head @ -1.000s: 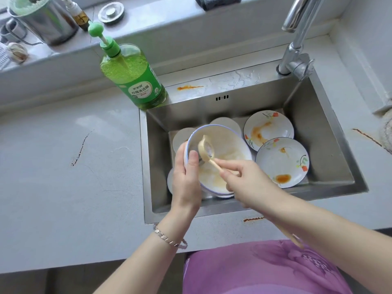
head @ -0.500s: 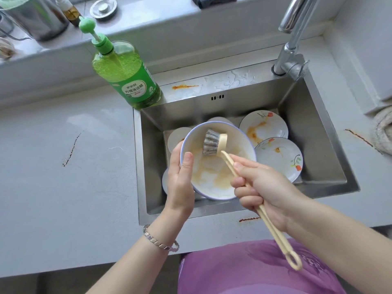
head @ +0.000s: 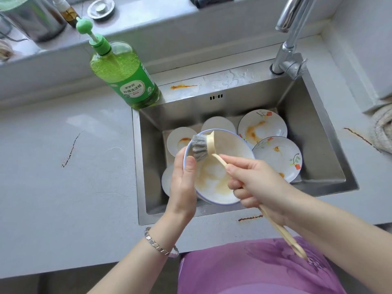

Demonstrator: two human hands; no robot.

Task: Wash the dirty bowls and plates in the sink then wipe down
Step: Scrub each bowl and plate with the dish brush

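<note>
Over the steel sink, my left hand grips the rim of a white bowl with a blue edge, tilted toward me and smeared orange inside. My right hand holds the long cream handle of a dish brush. Its grey bristle head lies against the bowl's upper left rim, just above my left thumb. Two flowered plates with orange stains lie at the sink's right. Small white dishes lie behind the bowl.
A green dish soap bottle stands at the sink's back left corner. The faucet rises at the back right. Orange smears mark the sink's back ledge, the front counter and the right counter. A cloth lies far right.
The brush head has swept from the bowl's upper middle to its upper left rim, bristles now facing left. My left hand still holds the bowl in the same place.
</note>
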